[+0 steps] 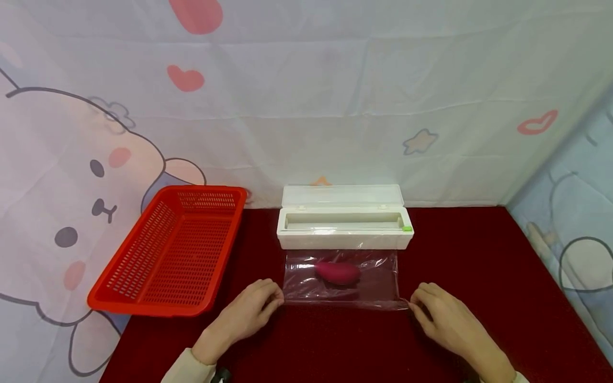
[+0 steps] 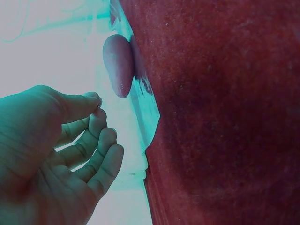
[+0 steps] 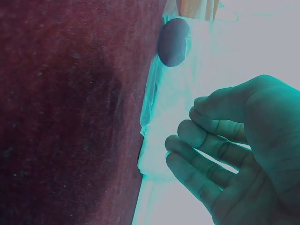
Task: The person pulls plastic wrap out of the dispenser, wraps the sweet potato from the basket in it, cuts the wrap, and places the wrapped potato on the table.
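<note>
A sheet of clear cling film [image 1: 378, 292] stretches toward me from a white cling film dispenser [image 1: 345, 242]. My left hand [image 1: 251, 308] pinches its near left corner between thumb and index finger, and the other fingers are loosely bent. At the near right corner, my right hand [image 1: 447, 319] pinches the film the same way. A smooth purple oblong vegetable [image 1: 337, 273], like a sweet potato, lies within the film's area, between the dispenser and the film's near edge. Both wrist views show it too, with one tapered end [image 2: 123, 89] visible in the left one.
The dispenser's clear lid [image 1: 342, 196] stands raised at the back, and a green slider [image 1: 407, 229] sits at its right end. To the left is a red perforated basket [image 1: 220, 266]. A dark red cloth [image 1: 345, 351] covers the table, with a printed curtain [image 1: 306, 106] behind.
</note>
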The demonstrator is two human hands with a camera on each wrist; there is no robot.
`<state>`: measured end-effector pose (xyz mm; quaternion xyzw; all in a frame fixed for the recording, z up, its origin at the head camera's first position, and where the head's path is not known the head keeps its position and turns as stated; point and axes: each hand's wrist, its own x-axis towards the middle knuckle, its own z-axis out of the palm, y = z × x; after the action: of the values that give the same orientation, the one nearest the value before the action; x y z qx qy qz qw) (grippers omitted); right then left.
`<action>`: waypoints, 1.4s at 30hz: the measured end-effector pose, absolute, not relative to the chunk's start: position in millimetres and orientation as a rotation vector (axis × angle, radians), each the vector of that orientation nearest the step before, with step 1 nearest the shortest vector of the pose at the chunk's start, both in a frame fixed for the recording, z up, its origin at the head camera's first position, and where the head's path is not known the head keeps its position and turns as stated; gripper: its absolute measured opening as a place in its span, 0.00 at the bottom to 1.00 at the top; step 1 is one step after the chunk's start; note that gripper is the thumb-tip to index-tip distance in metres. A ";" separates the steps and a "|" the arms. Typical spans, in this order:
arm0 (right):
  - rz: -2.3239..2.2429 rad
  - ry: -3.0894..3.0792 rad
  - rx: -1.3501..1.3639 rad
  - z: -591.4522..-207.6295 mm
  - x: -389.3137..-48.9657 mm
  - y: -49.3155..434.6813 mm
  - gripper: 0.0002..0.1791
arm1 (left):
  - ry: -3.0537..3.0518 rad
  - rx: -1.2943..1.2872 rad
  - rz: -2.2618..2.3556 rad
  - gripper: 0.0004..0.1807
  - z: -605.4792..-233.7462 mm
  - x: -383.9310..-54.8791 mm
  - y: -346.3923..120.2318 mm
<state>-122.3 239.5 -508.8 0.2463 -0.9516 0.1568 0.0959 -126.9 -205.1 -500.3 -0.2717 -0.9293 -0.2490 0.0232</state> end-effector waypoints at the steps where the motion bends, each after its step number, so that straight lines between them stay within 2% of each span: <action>1: 0.465 -2.819 0.730 -508.2 -122.5 239.4 0.10 | -2.874 -0.842 -0.777 0.05 -499.4 -127.3 -205.2; 22: 0.457 -2.615 0.806 -491.0 -131.5 242.6 0.11 | -2.796 -0.822 -0.714 0.05 -478.6 -138.3 -205.7; 30: 0.461 -2.566 0.810 -488.1 -138.7 246.6 0.10 | -2.742 -0.819 -0.667 0.02 -471.6 -142.6 -203.4; 42: 0.477 -2.531 0.825 -485.5 -151.8 244.8 0.11 | -2.695 -0.793 -0.686 0.02 -471.7 -152.7 -200.4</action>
<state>-151.8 244.8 -485.5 0.2979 -0.9136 0.1723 0.2167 -152.7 -200.4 -471.7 -0.2720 -0.9247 -0.2355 0.1245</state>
